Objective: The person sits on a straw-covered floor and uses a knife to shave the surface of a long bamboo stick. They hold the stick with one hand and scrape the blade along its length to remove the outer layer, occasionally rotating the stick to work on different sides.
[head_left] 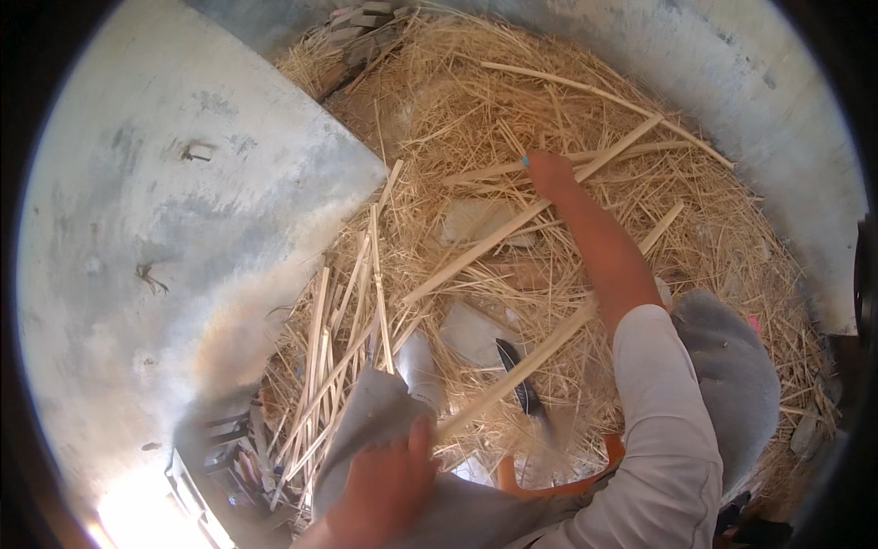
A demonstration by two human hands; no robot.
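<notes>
My right hand [551, 174] reaches far forward with fingers closed, among loose pale strips that look like split bamboo. Just ahead of its fingers are some thin strips [509, 137]; I cannot make out what it grips. A bit of blue shows at a fingertip. Close to me, my slightly blurred left hand [389, 480] is curled above my grey-clothed leg. From beside its thumb, a long flat bamboo strip [526, 368] slants up to the right, under my right forearm. Another long strip [503, 235] crosses the middle, passing close to my right wrist.
Straw-like shavings [466, 82] cover the floor. A bundle of strips [329, 357] lies left of my leg. Flat stones [476, 334] and a dark elongated thing [519, 375] show between. Worn walls [201, 183] rise at left and back. Something orange [508, 476] is near me.
</notes>
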